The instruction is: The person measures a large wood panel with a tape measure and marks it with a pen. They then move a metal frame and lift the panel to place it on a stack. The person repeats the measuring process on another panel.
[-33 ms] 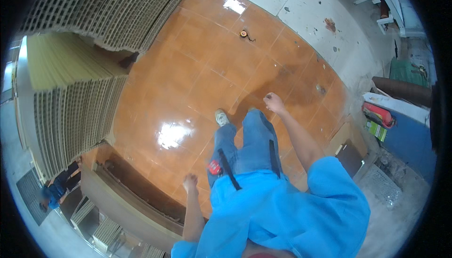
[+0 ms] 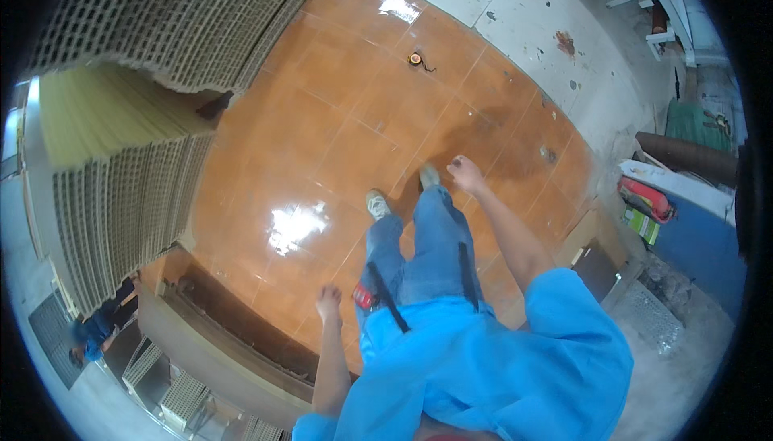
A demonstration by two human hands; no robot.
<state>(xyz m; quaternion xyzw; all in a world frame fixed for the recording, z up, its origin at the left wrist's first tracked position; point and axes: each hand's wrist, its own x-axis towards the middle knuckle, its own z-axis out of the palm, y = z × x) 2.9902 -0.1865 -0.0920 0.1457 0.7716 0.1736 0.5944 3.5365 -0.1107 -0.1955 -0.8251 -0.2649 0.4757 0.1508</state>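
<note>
My right hand (image 2: pixel 465 174) hangs over the tiled floor in front of my right leg. Its fingers are curled together, with a small dark spot at the fingertips that I cannot make out. Lower down, my left hand (image 2: pixel 328 302) hangs beside my left hip, nearest to the red object (image 2: pixel 365 296) at my waist. Its loosely bent fingers look slightly apart, and I see nothing in them. A round black-and-yellow tape measure (image 2: pixel 415 59) lies on the orange tiles (image 2: pixel 346 151) well ahead of both hands.
Tall stacks of boards with rows of holes (image 2: pixel 133 216) stand on the left, beside yellowish sheets (image 2: pixel 105 115). A long brown panel (image 2: pixel 217 352) edges the lower left, where another person (image 2: pixel 101 332) bends. On the right are a red cylinder (image 2: pixel 646 198), a brown roll (image 2: pixel 684 155) and cardboard (image 2: pixel 592 240).
My right shoe has come forward into fuller view. My left hand has swung slightly up and forward, and my right hand has shifted slightly. The tape measure still lies on the floor.
</note>
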